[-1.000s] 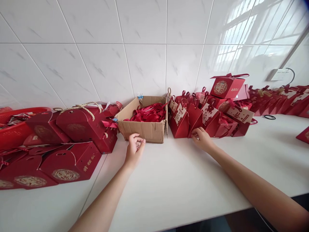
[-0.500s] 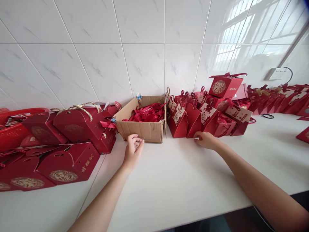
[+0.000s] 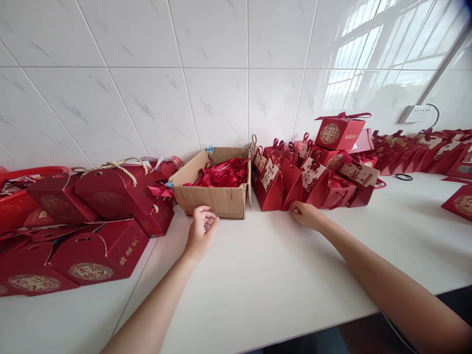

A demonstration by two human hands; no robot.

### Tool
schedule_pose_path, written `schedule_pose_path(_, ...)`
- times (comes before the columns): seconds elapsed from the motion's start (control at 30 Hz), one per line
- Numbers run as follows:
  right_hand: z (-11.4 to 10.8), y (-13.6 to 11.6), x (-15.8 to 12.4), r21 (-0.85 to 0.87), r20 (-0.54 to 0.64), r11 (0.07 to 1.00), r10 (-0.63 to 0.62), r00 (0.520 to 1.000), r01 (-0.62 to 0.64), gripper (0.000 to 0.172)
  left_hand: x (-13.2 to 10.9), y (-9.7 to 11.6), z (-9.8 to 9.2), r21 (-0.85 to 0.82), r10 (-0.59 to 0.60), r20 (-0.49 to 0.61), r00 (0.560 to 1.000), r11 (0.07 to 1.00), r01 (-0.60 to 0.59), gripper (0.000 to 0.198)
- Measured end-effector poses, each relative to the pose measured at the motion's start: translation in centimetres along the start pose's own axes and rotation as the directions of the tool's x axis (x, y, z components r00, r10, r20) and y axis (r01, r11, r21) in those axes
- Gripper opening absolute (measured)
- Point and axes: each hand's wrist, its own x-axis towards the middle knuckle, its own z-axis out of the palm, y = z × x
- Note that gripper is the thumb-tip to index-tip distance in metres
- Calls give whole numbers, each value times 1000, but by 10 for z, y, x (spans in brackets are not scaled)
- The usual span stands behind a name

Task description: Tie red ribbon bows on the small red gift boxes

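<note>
Left hand point(image 3: 201, 228) at the front of the cardboard box point(image 3: 214, 202) of red ribbons point(image 3: 223, 173), grip loosely curled, apparently holding nothing; right hand point(image 3: 305, 215) at the foot of the plain red gift box point(image 3: 292, 183), which stands on the counter point(image 3: 254, 275) right of the cardboard box, fingers bent, can't tell if gripping. Step in hand looks like a touch or small adjustment there; next move calls for care with the tightly packed neighbouring boxes point(image 3: 314, 178).

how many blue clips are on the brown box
2 that I can see: the back clip at the back left corner of the box, and the front clip, small and blurry, near the front left corner. Others may be hidden behind it.
</note>
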Motion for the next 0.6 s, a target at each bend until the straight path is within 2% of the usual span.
schedule_pose_path(0.6,5,-5,3,-69,-1,995,69,998,-69,23,1,0,0,17,0,22,1000,1000,0,36)
